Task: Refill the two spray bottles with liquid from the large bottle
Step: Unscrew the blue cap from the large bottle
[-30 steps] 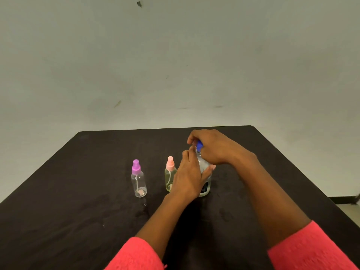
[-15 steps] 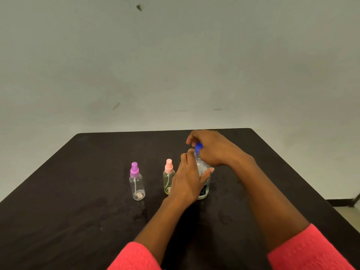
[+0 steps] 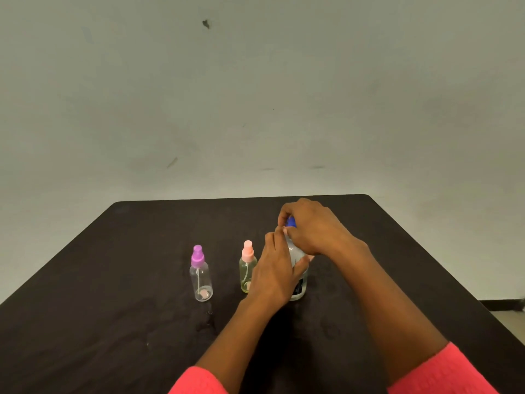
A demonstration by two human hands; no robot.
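The large clear bottle (image 3: 299, 282) stands upright on the black table (image 3: 113, 280), mostly hidden by my hands. My left hand (image 3: 275, 271) grips its body from the left. My right hand (image 3: 309, 228) curls over the top and pinches the blue cap (image 3: 291, 222). To the left stands a small spray bottle with a pink top (image 3: 247, 265), close beside my left hand, holding a pale yellowish liquid. Farther left stands a clear spray bottle with a purple top (image 3: 200, 275), nearly empty.
A few wet spots (image 3: 206, 319) lie on the table in front of the purple-topped bottle. A plain grey wall (image 3: 255, 95) rises behind the table's far edge. The floor (image 3: 508, 317) shows past the right edge.
My right hand's fingers have shifted slightly round the blue cap. My left hand stays on the bottle's body. The spray bottles have not moved.
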